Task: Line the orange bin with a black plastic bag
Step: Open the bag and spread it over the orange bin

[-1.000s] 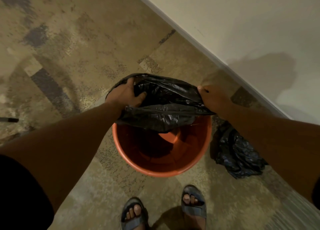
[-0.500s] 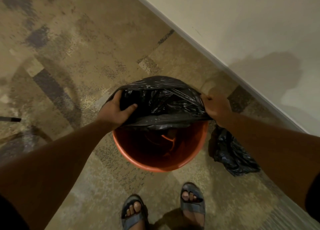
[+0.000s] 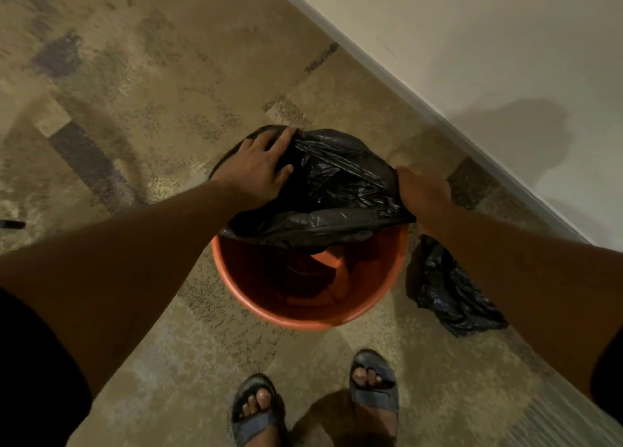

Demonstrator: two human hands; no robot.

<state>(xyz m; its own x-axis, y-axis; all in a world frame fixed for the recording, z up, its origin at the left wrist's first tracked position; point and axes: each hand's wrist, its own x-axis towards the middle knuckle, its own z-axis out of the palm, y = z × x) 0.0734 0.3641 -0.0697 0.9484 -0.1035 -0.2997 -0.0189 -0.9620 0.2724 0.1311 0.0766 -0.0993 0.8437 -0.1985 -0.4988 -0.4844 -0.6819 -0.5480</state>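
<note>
While we stretch the bag (image 3: 337, 190) over the far half of the bin (image 3: 303, 315), our left hand (image 3: 259, 167) has shifted from gripping the near-left edge a moment ago to lying flat on top, fingers (image 3: 283, 136) spread and pressing the plastic down past the far rim. Not a pinch now, more an open palm hold. Right hand (image 3: 423, 190) stays at the right rim, closed on the bag edge; its fingertips are hidden under the plastic, so we judge the grip from the taut fold running off it.

Bag mouth sits between the two hands, covering only the far side. Nearer us than the fingers, the bin's inside is bare orange with a loose dark fold hanging in. Rim on our side is uncovered.

A second crumpled bag (image 3: 451, 295) lies on the floor just beside the bin, below the right forearm, untouched.

Judgement: far rim looks about hooked, so roughly halfway. Next the near edge needs pulling toward us over the rim. Risk: thin plastic slipping off the far side as we pull.
</note>
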